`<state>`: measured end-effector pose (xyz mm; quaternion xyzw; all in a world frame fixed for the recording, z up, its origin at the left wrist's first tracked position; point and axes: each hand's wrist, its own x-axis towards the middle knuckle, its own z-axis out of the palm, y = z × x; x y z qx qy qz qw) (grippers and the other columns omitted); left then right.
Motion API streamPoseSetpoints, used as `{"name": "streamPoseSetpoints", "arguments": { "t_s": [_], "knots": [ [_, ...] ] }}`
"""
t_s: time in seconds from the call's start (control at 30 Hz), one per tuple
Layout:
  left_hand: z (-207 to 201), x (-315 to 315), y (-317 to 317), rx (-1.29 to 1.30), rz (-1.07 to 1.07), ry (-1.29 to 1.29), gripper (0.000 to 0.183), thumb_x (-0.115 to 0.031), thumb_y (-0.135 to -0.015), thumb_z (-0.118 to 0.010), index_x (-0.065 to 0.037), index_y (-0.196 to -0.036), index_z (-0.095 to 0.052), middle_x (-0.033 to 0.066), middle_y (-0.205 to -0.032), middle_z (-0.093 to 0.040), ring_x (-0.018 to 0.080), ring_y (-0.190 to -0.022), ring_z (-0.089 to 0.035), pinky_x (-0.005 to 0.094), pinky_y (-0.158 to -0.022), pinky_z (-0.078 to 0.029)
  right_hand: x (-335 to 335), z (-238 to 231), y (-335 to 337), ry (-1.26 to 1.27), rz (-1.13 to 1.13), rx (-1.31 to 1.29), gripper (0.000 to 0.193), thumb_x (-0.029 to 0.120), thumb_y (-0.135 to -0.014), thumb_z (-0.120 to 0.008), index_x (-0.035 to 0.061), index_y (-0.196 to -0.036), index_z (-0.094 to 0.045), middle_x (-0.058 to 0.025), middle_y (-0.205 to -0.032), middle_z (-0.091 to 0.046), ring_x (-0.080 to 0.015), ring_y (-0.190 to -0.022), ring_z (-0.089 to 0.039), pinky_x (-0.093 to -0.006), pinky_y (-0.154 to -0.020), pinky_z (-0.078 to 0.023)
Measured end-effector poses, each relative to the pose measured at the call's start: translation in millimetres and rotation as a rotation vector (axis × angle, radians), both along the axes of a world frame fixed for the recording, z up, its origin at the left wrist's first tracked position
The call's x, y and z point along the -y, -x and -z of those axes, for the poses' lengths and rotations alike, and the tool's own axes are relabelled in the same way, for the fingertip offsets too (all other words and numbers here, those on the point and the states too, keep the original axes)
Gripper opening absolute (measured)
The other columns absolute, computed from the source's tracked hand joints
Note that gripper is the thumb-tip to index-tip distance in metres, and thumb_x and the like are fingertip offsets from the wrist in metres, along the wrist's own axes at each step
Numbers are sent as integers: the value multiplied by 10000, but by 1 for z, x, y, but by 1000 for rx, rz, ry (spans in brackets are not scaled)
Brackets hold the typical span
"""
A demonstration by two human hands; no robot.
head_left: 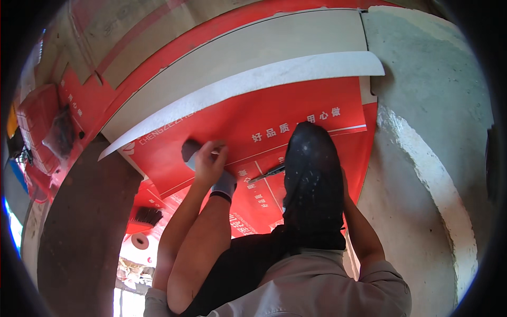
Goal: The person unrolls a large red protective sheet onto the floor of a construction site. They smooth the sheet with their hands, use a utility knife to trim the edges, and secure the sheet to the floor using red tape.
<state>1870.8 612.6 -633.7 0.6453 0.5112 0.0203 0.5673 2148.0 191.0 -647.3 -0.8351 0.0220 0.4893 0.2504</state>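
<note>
My left hand hovers over my grey-socked left foot, fingers curled in toward the thumb. Whatever those fingers may hold cannot be made out. Beneath lies a red floor-protection sheet with white print. Its far edge is curled up, showing a pale underside. A dark utility knife rests on the red surface between my left foot and my bent right leg, covered in black, white-specked fabric. Only a sliver of my right hand shows beside that leg; its fingers are hidden.
Grey concrete with a rough whitish strip runs along the right. A brush and a tape roll lie at the lower left, beside a dark brown panel. Red bags sit farther left.
</note>
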Motion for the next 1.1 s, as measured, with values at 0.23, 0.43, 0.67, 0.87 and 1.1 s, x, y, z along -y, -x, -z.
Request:
{"name": "streamPoseSetpoints", "arguments": {
  "t_s": [0.23, 0.43, 0.67, 0.87, 1.1],
  "knots": [
    [-9, 0, -15, 38, 76, 92, 205, -108, -882, -692, 10, -1047, -668, 124, -919, -682, 208, -827, -669, 317, -752, -522, -25, -37, -64, 129, -312, 583, 238, 82, -878, -618, -4, -1100, -609, -139, -953, -653, -230, -845, -647, -348, -761, -513],
    [-59, -36, -50, 236, 257, 189, 322, -118, -820, -741, 16, -1099, -650, 122, -1048, -683, 233, -957, -655, 354, -863, -504, -216, -127, -98, -198, -258, 528, 211, -44, -854, -575, -29, -1063, -601, -78, -927, -635, -141, -879, -611, -291, -787, -485],
    [-111, -68, -101, 553, 428, 32, 1034, -260, -659, -897, -36, -1492, -327, 238, -1495, -345, 392, -1375, -396, 460, -1082, -405, -347, -122, -13, -406, -41, -272, 193, -11, -853, -600, -6, -1046, -603, -41, -905, -632, -104, -831, -596, -268, -744, -478],
    [-90, -75, -67, 566, 236, 157, 1126, -310, -662, -895, -27, -1534, -241, 198, -1497, -337, 321, -1392, -379, 423, -1129, -342, -384, -124, 19, -355, -42, -512, 364, 334, -1025, -477, 13, -962, -636, -57, -785, -659, -118, -637, -614, -259, -527, -467],
    [-76, -75, -35, 753, -301, 975, 1078, -562, -817, -690, -29, -1570, -132, 165, -1484, -390, 277, -1398, -381, 437, -1143, -317, -387, -126, 29, -443, -110, -578, 556, 429, -1072, -329, 2, -899, -640, -101, -801, -683, -159, -678, -644, -287, -603, -510]
  ]
}}
